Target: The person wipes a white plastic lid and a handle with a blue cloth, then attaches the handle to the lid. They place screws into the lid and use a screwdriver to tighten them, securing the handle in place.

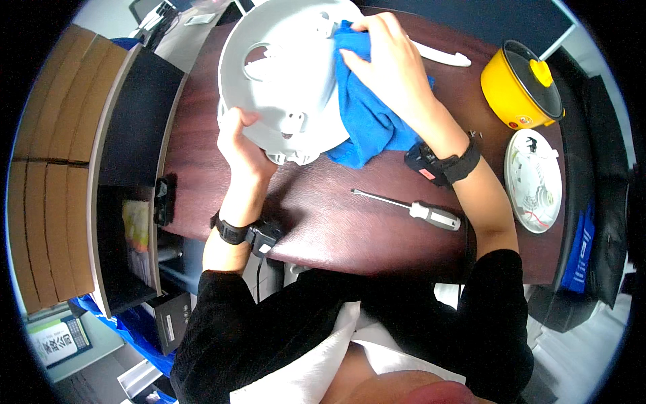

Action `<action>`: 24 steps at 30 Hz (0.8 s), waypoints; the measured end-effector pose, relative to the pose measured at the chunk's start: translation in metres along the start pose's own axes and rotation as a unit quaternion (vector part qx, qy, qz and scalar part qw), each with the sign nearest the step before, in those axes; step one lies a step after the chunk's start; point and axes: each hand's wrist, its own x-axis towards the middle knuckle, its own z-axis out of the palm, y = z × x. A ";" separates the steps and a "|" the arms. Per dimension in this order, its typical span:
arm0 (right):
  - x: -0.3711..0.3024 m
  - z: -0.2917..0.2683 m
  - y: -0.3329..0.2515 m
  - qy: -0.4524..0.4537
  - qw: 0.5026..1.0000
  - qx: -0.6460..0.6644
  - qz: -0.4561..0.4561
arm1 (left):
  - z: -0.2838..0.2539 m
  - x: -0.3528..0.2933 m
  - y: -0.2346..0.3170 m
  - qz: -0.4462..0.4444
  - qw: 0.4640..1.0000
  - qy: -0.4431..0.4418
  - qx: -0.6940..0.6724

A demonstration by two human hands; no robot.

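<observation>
A large round white plastic housing [293, 87], hollow and tilted toward me, stands at the far middle of the table. My left hand [243, 138] grips its near left rim, thumb on the inside. My right hand [390, 64] pinches a blue cloth [370, 124] against the right side of the housing. Part of the cloth drapes down onto the table. A flat-blade screwdriver [431, 214] with a grey and white handle lies nearer to me, below the cloth. Behind my right hand a white curved handle-like part [445, 55] lies on the table.
On the right stands a yellow electric pot [515, 91] with a dark lid. Closer to me lies a round white base [535, 182] with wires inside. Small screws [475, 135] lie beside my right wrist. A shelf unit [138, 121] and stacked cardboard boxes [57, 135] flank the table's left.
</observation>
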 end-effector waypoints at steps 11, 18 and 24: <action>-0.019 -0.009 -0.017 -0.148 0.981 -0.117 -0.040 | -0.001 0.005 0.001 -0.001 0.999 -0.027 -0.020; -0.026 0.009 -0.011 -0.180 0.959 -0.217 0.040 | -0.004 0.009 -0.003 -0.004 0.999 -0.020 -0.027; -0.006 -0.006 -0.021 -0.016 0.980 -0.196 -0.004 | -0.003 0.001 0.003 0.000 1.000 -0.022 -0.006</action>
